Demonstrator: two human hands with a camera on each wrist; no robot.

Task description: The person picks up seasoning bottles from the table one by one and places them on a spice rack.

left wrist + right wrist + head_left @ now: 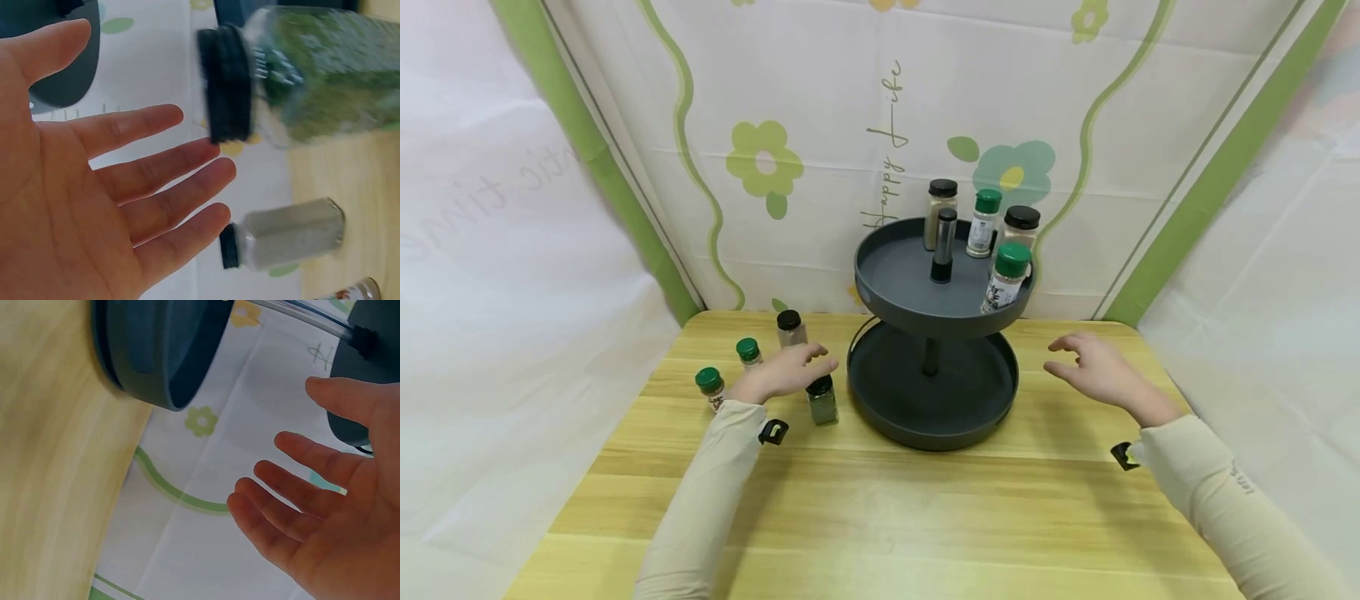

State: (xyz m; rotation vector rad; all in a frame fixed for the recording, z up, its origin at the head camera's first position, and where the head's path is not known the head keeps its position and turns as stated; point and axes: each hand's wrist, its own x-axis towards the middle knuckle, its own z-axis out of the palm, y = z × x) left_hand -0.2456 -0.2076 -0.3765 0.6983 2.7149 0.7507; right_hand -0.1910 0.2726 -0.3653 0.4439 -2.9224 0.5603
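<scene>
My left hand (781, 374) hovers over the left of the table with its fingers spread, nothing held. Beside its fingertips stands a square glass jar of green herbs (823, 406) with a black lid; the left wrist view shows the jar (331, 75) in front of the open palm. Farther back is a black-capped spice jar (792, 331), partly covered by the hand. My right hand (1101, 371) is held in the air right of a dark two-tier turntable rack (932, 417), fingers loosely bent and holding nothing.
Two green-capped shakers, one farther left (710, 383) and one nearer the hand (748, 351), stand on the wooden table (880, 517). Several spice containers, among them a green-capped shaker (1004, 279), occupy the rack's upper tray (895, 283). A printed curtain (820, 100) hangs behind.
</scene>
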